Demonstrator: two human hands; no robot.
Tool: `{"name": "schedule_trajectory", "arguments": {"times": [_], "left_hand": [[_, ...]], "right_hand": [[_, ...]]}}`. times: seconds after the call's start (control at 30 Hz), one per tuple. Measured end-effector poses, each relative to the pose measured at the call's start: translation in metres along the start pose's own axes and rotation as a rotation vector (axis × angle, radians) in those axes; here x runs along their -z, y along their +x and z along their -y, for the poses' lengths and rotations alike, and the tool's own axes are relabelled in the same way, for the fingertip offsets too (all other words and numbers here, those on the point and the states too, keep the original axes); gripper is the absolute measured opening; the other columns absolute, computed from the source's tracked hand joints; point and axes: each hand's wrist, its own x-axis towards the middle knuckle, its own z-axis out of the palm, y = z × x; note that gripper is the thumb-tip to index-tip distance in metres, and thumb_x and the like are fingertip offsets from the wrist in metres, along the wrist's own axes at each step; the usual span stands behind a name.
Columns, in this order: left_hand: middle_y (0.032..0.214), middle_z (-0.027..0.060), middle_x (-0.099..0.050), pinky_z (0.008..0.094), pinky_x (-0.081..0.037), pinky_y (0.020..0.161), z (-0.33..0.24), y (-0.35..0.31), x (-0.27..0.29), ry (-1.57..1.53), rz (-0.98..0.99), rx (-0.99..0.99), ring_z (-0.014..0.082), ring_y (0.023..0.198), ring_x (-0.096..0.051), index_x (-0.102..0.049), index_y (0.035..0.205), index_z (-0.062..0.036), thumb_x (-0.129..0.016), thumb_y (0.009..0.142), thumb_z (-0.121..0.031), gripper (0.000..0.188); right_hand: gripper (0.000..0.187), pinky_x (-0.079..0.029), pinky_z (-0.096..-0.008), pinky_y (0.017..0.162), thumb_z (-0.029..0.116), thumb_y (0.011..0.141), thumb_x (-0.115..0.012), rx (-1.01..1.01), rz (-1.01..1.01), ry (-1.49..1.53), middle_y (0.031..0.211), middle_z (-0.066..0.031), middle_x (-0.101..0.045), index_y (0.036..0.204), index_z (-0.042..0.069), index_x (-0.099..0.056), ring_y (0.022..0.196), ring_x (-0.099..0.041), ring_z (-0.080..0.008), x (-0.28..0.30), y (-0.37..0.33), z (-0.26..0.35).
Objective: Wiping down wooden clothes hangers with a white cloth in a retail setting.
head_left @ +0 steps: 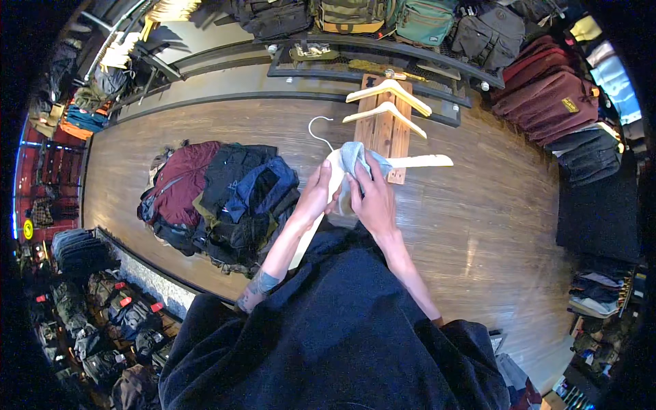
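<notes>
Left hand (314, 197): a pale hanger (425, 161) is gripped along one side.
Right hand (374, 203): a grey cloth (352, 154) is held against the hanger's middle.
Board (384, 137): it is crossed by two more hangers (390, 86).
Floor (478, 205): clothes (219, 188) are heaped at left.
Shelf (383, 47): backpacks (424, 22) are lined up ahead.
Right side: maroon jackets (547, 92) are hung.
</notes>
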Motion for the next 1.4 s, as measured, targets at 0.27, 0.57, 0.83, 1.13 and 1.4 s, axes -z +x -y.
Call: {"name": "schedule_trajectory", "arguments": {"times": [0.27, 0.57, 0.83, 1.13, 1.4], "left_hand": [[0.067, 0.0002, -0.046, 0.0247, -0.034, 0.043, -0.011, -0.004, 0.013, 0.016, -0.01, -0.02, 0.0079, 0.046, -0.038, -0.052, 0.12, -0.0046, -0.025, 0.108, -0.048, 0.052], [0.066, 0.0008, -0.047, 0.0261, -0.036, 0.041, -0.014, -0.004, 0.003, 0.031, 0.002, -0.015, 0.01, 0.042, -0.038, -0.05, 0.117, -0.005, -0.025, 0.108, -0.049, 0.051], [0.067, -0.0004, -0.046, 0.0231, -0.033, 0.04, -0.01, -0.005, -0.001, 0.014, -0.003, -0.009, 0.0076, 0.045, -0.038, -0.053, 0.117, -0.0065, -0.026, 0.109, -0.046, 0.049], [0.068, -0.0001, -0.047, 0.0229, -0.036, 0.04, -0.02, -0.011, 0.024, 0.009, -0.014, -0.019, 0.0073, 0.045, -0.039, -0.053, 0.115, -0.0049, -0.027, 0.108, -0.048, 0.051], [0.068, 0.0003, -0.047, 0.0245, -0.036, 0.041, -0.015, -0.011, 0.013, -0.011, -0.018, -0.004, 0.008, 0.045, -0.04, -0.051, 0.118, -0.0052, -0.028, 0.108, -0.048, 0.05]], "right_hand": [[0.031, -0.057, -0.0434, 0.083, 0.018, 0.096, -0.06, 0.008, -0.253, -0.29, 0.143, -0.0155, -0.052, 0.124, 0.005, -0.063, 0.11, -0.064, -0.0378, 0.033, 0.0, -0.053], [0.033, -0.049, -0.0455, 0.099, 0.014, 0.099, -0.056, -0.157, -0.27, -0.224, 0.145, -0.0201, -0.047, 0.129, 0.002, -0.058, 0.125, -0.053, -0.0426, 0.049, -0.002, -0.06], [0.032, -0.051, -0.0459, 0.096, 0.018, 0.095, -0.062, 0.059, -0.008, 0.003, 0.142, -0.0197, -0.05, 0.125, 0.006, -0.063, 0.118, -0.059, -0.0402, 0.007, -0.004, -0.002], [0.029, -0.055, -0.0455, 0.088, 0.014, 0.096, -0.059, -0.035, -0.201, -0.215, 0.14, -0.0201, -0.052, 0.124, 0.005, -0.063, 0.11, -0.062, -0.0416, 0.053, 0.004, -0.056], [0.031, -0.057, -0.0456, 0.084, 0.012, 0.095, -0.059, -0.029, -0.228, -0.305, 0.138, -0.0185, -0.054, 0.125, 0.006, -0.062, 0.105, -0.066, -0.0396, 0.049, 0.005, -0.056]]}}
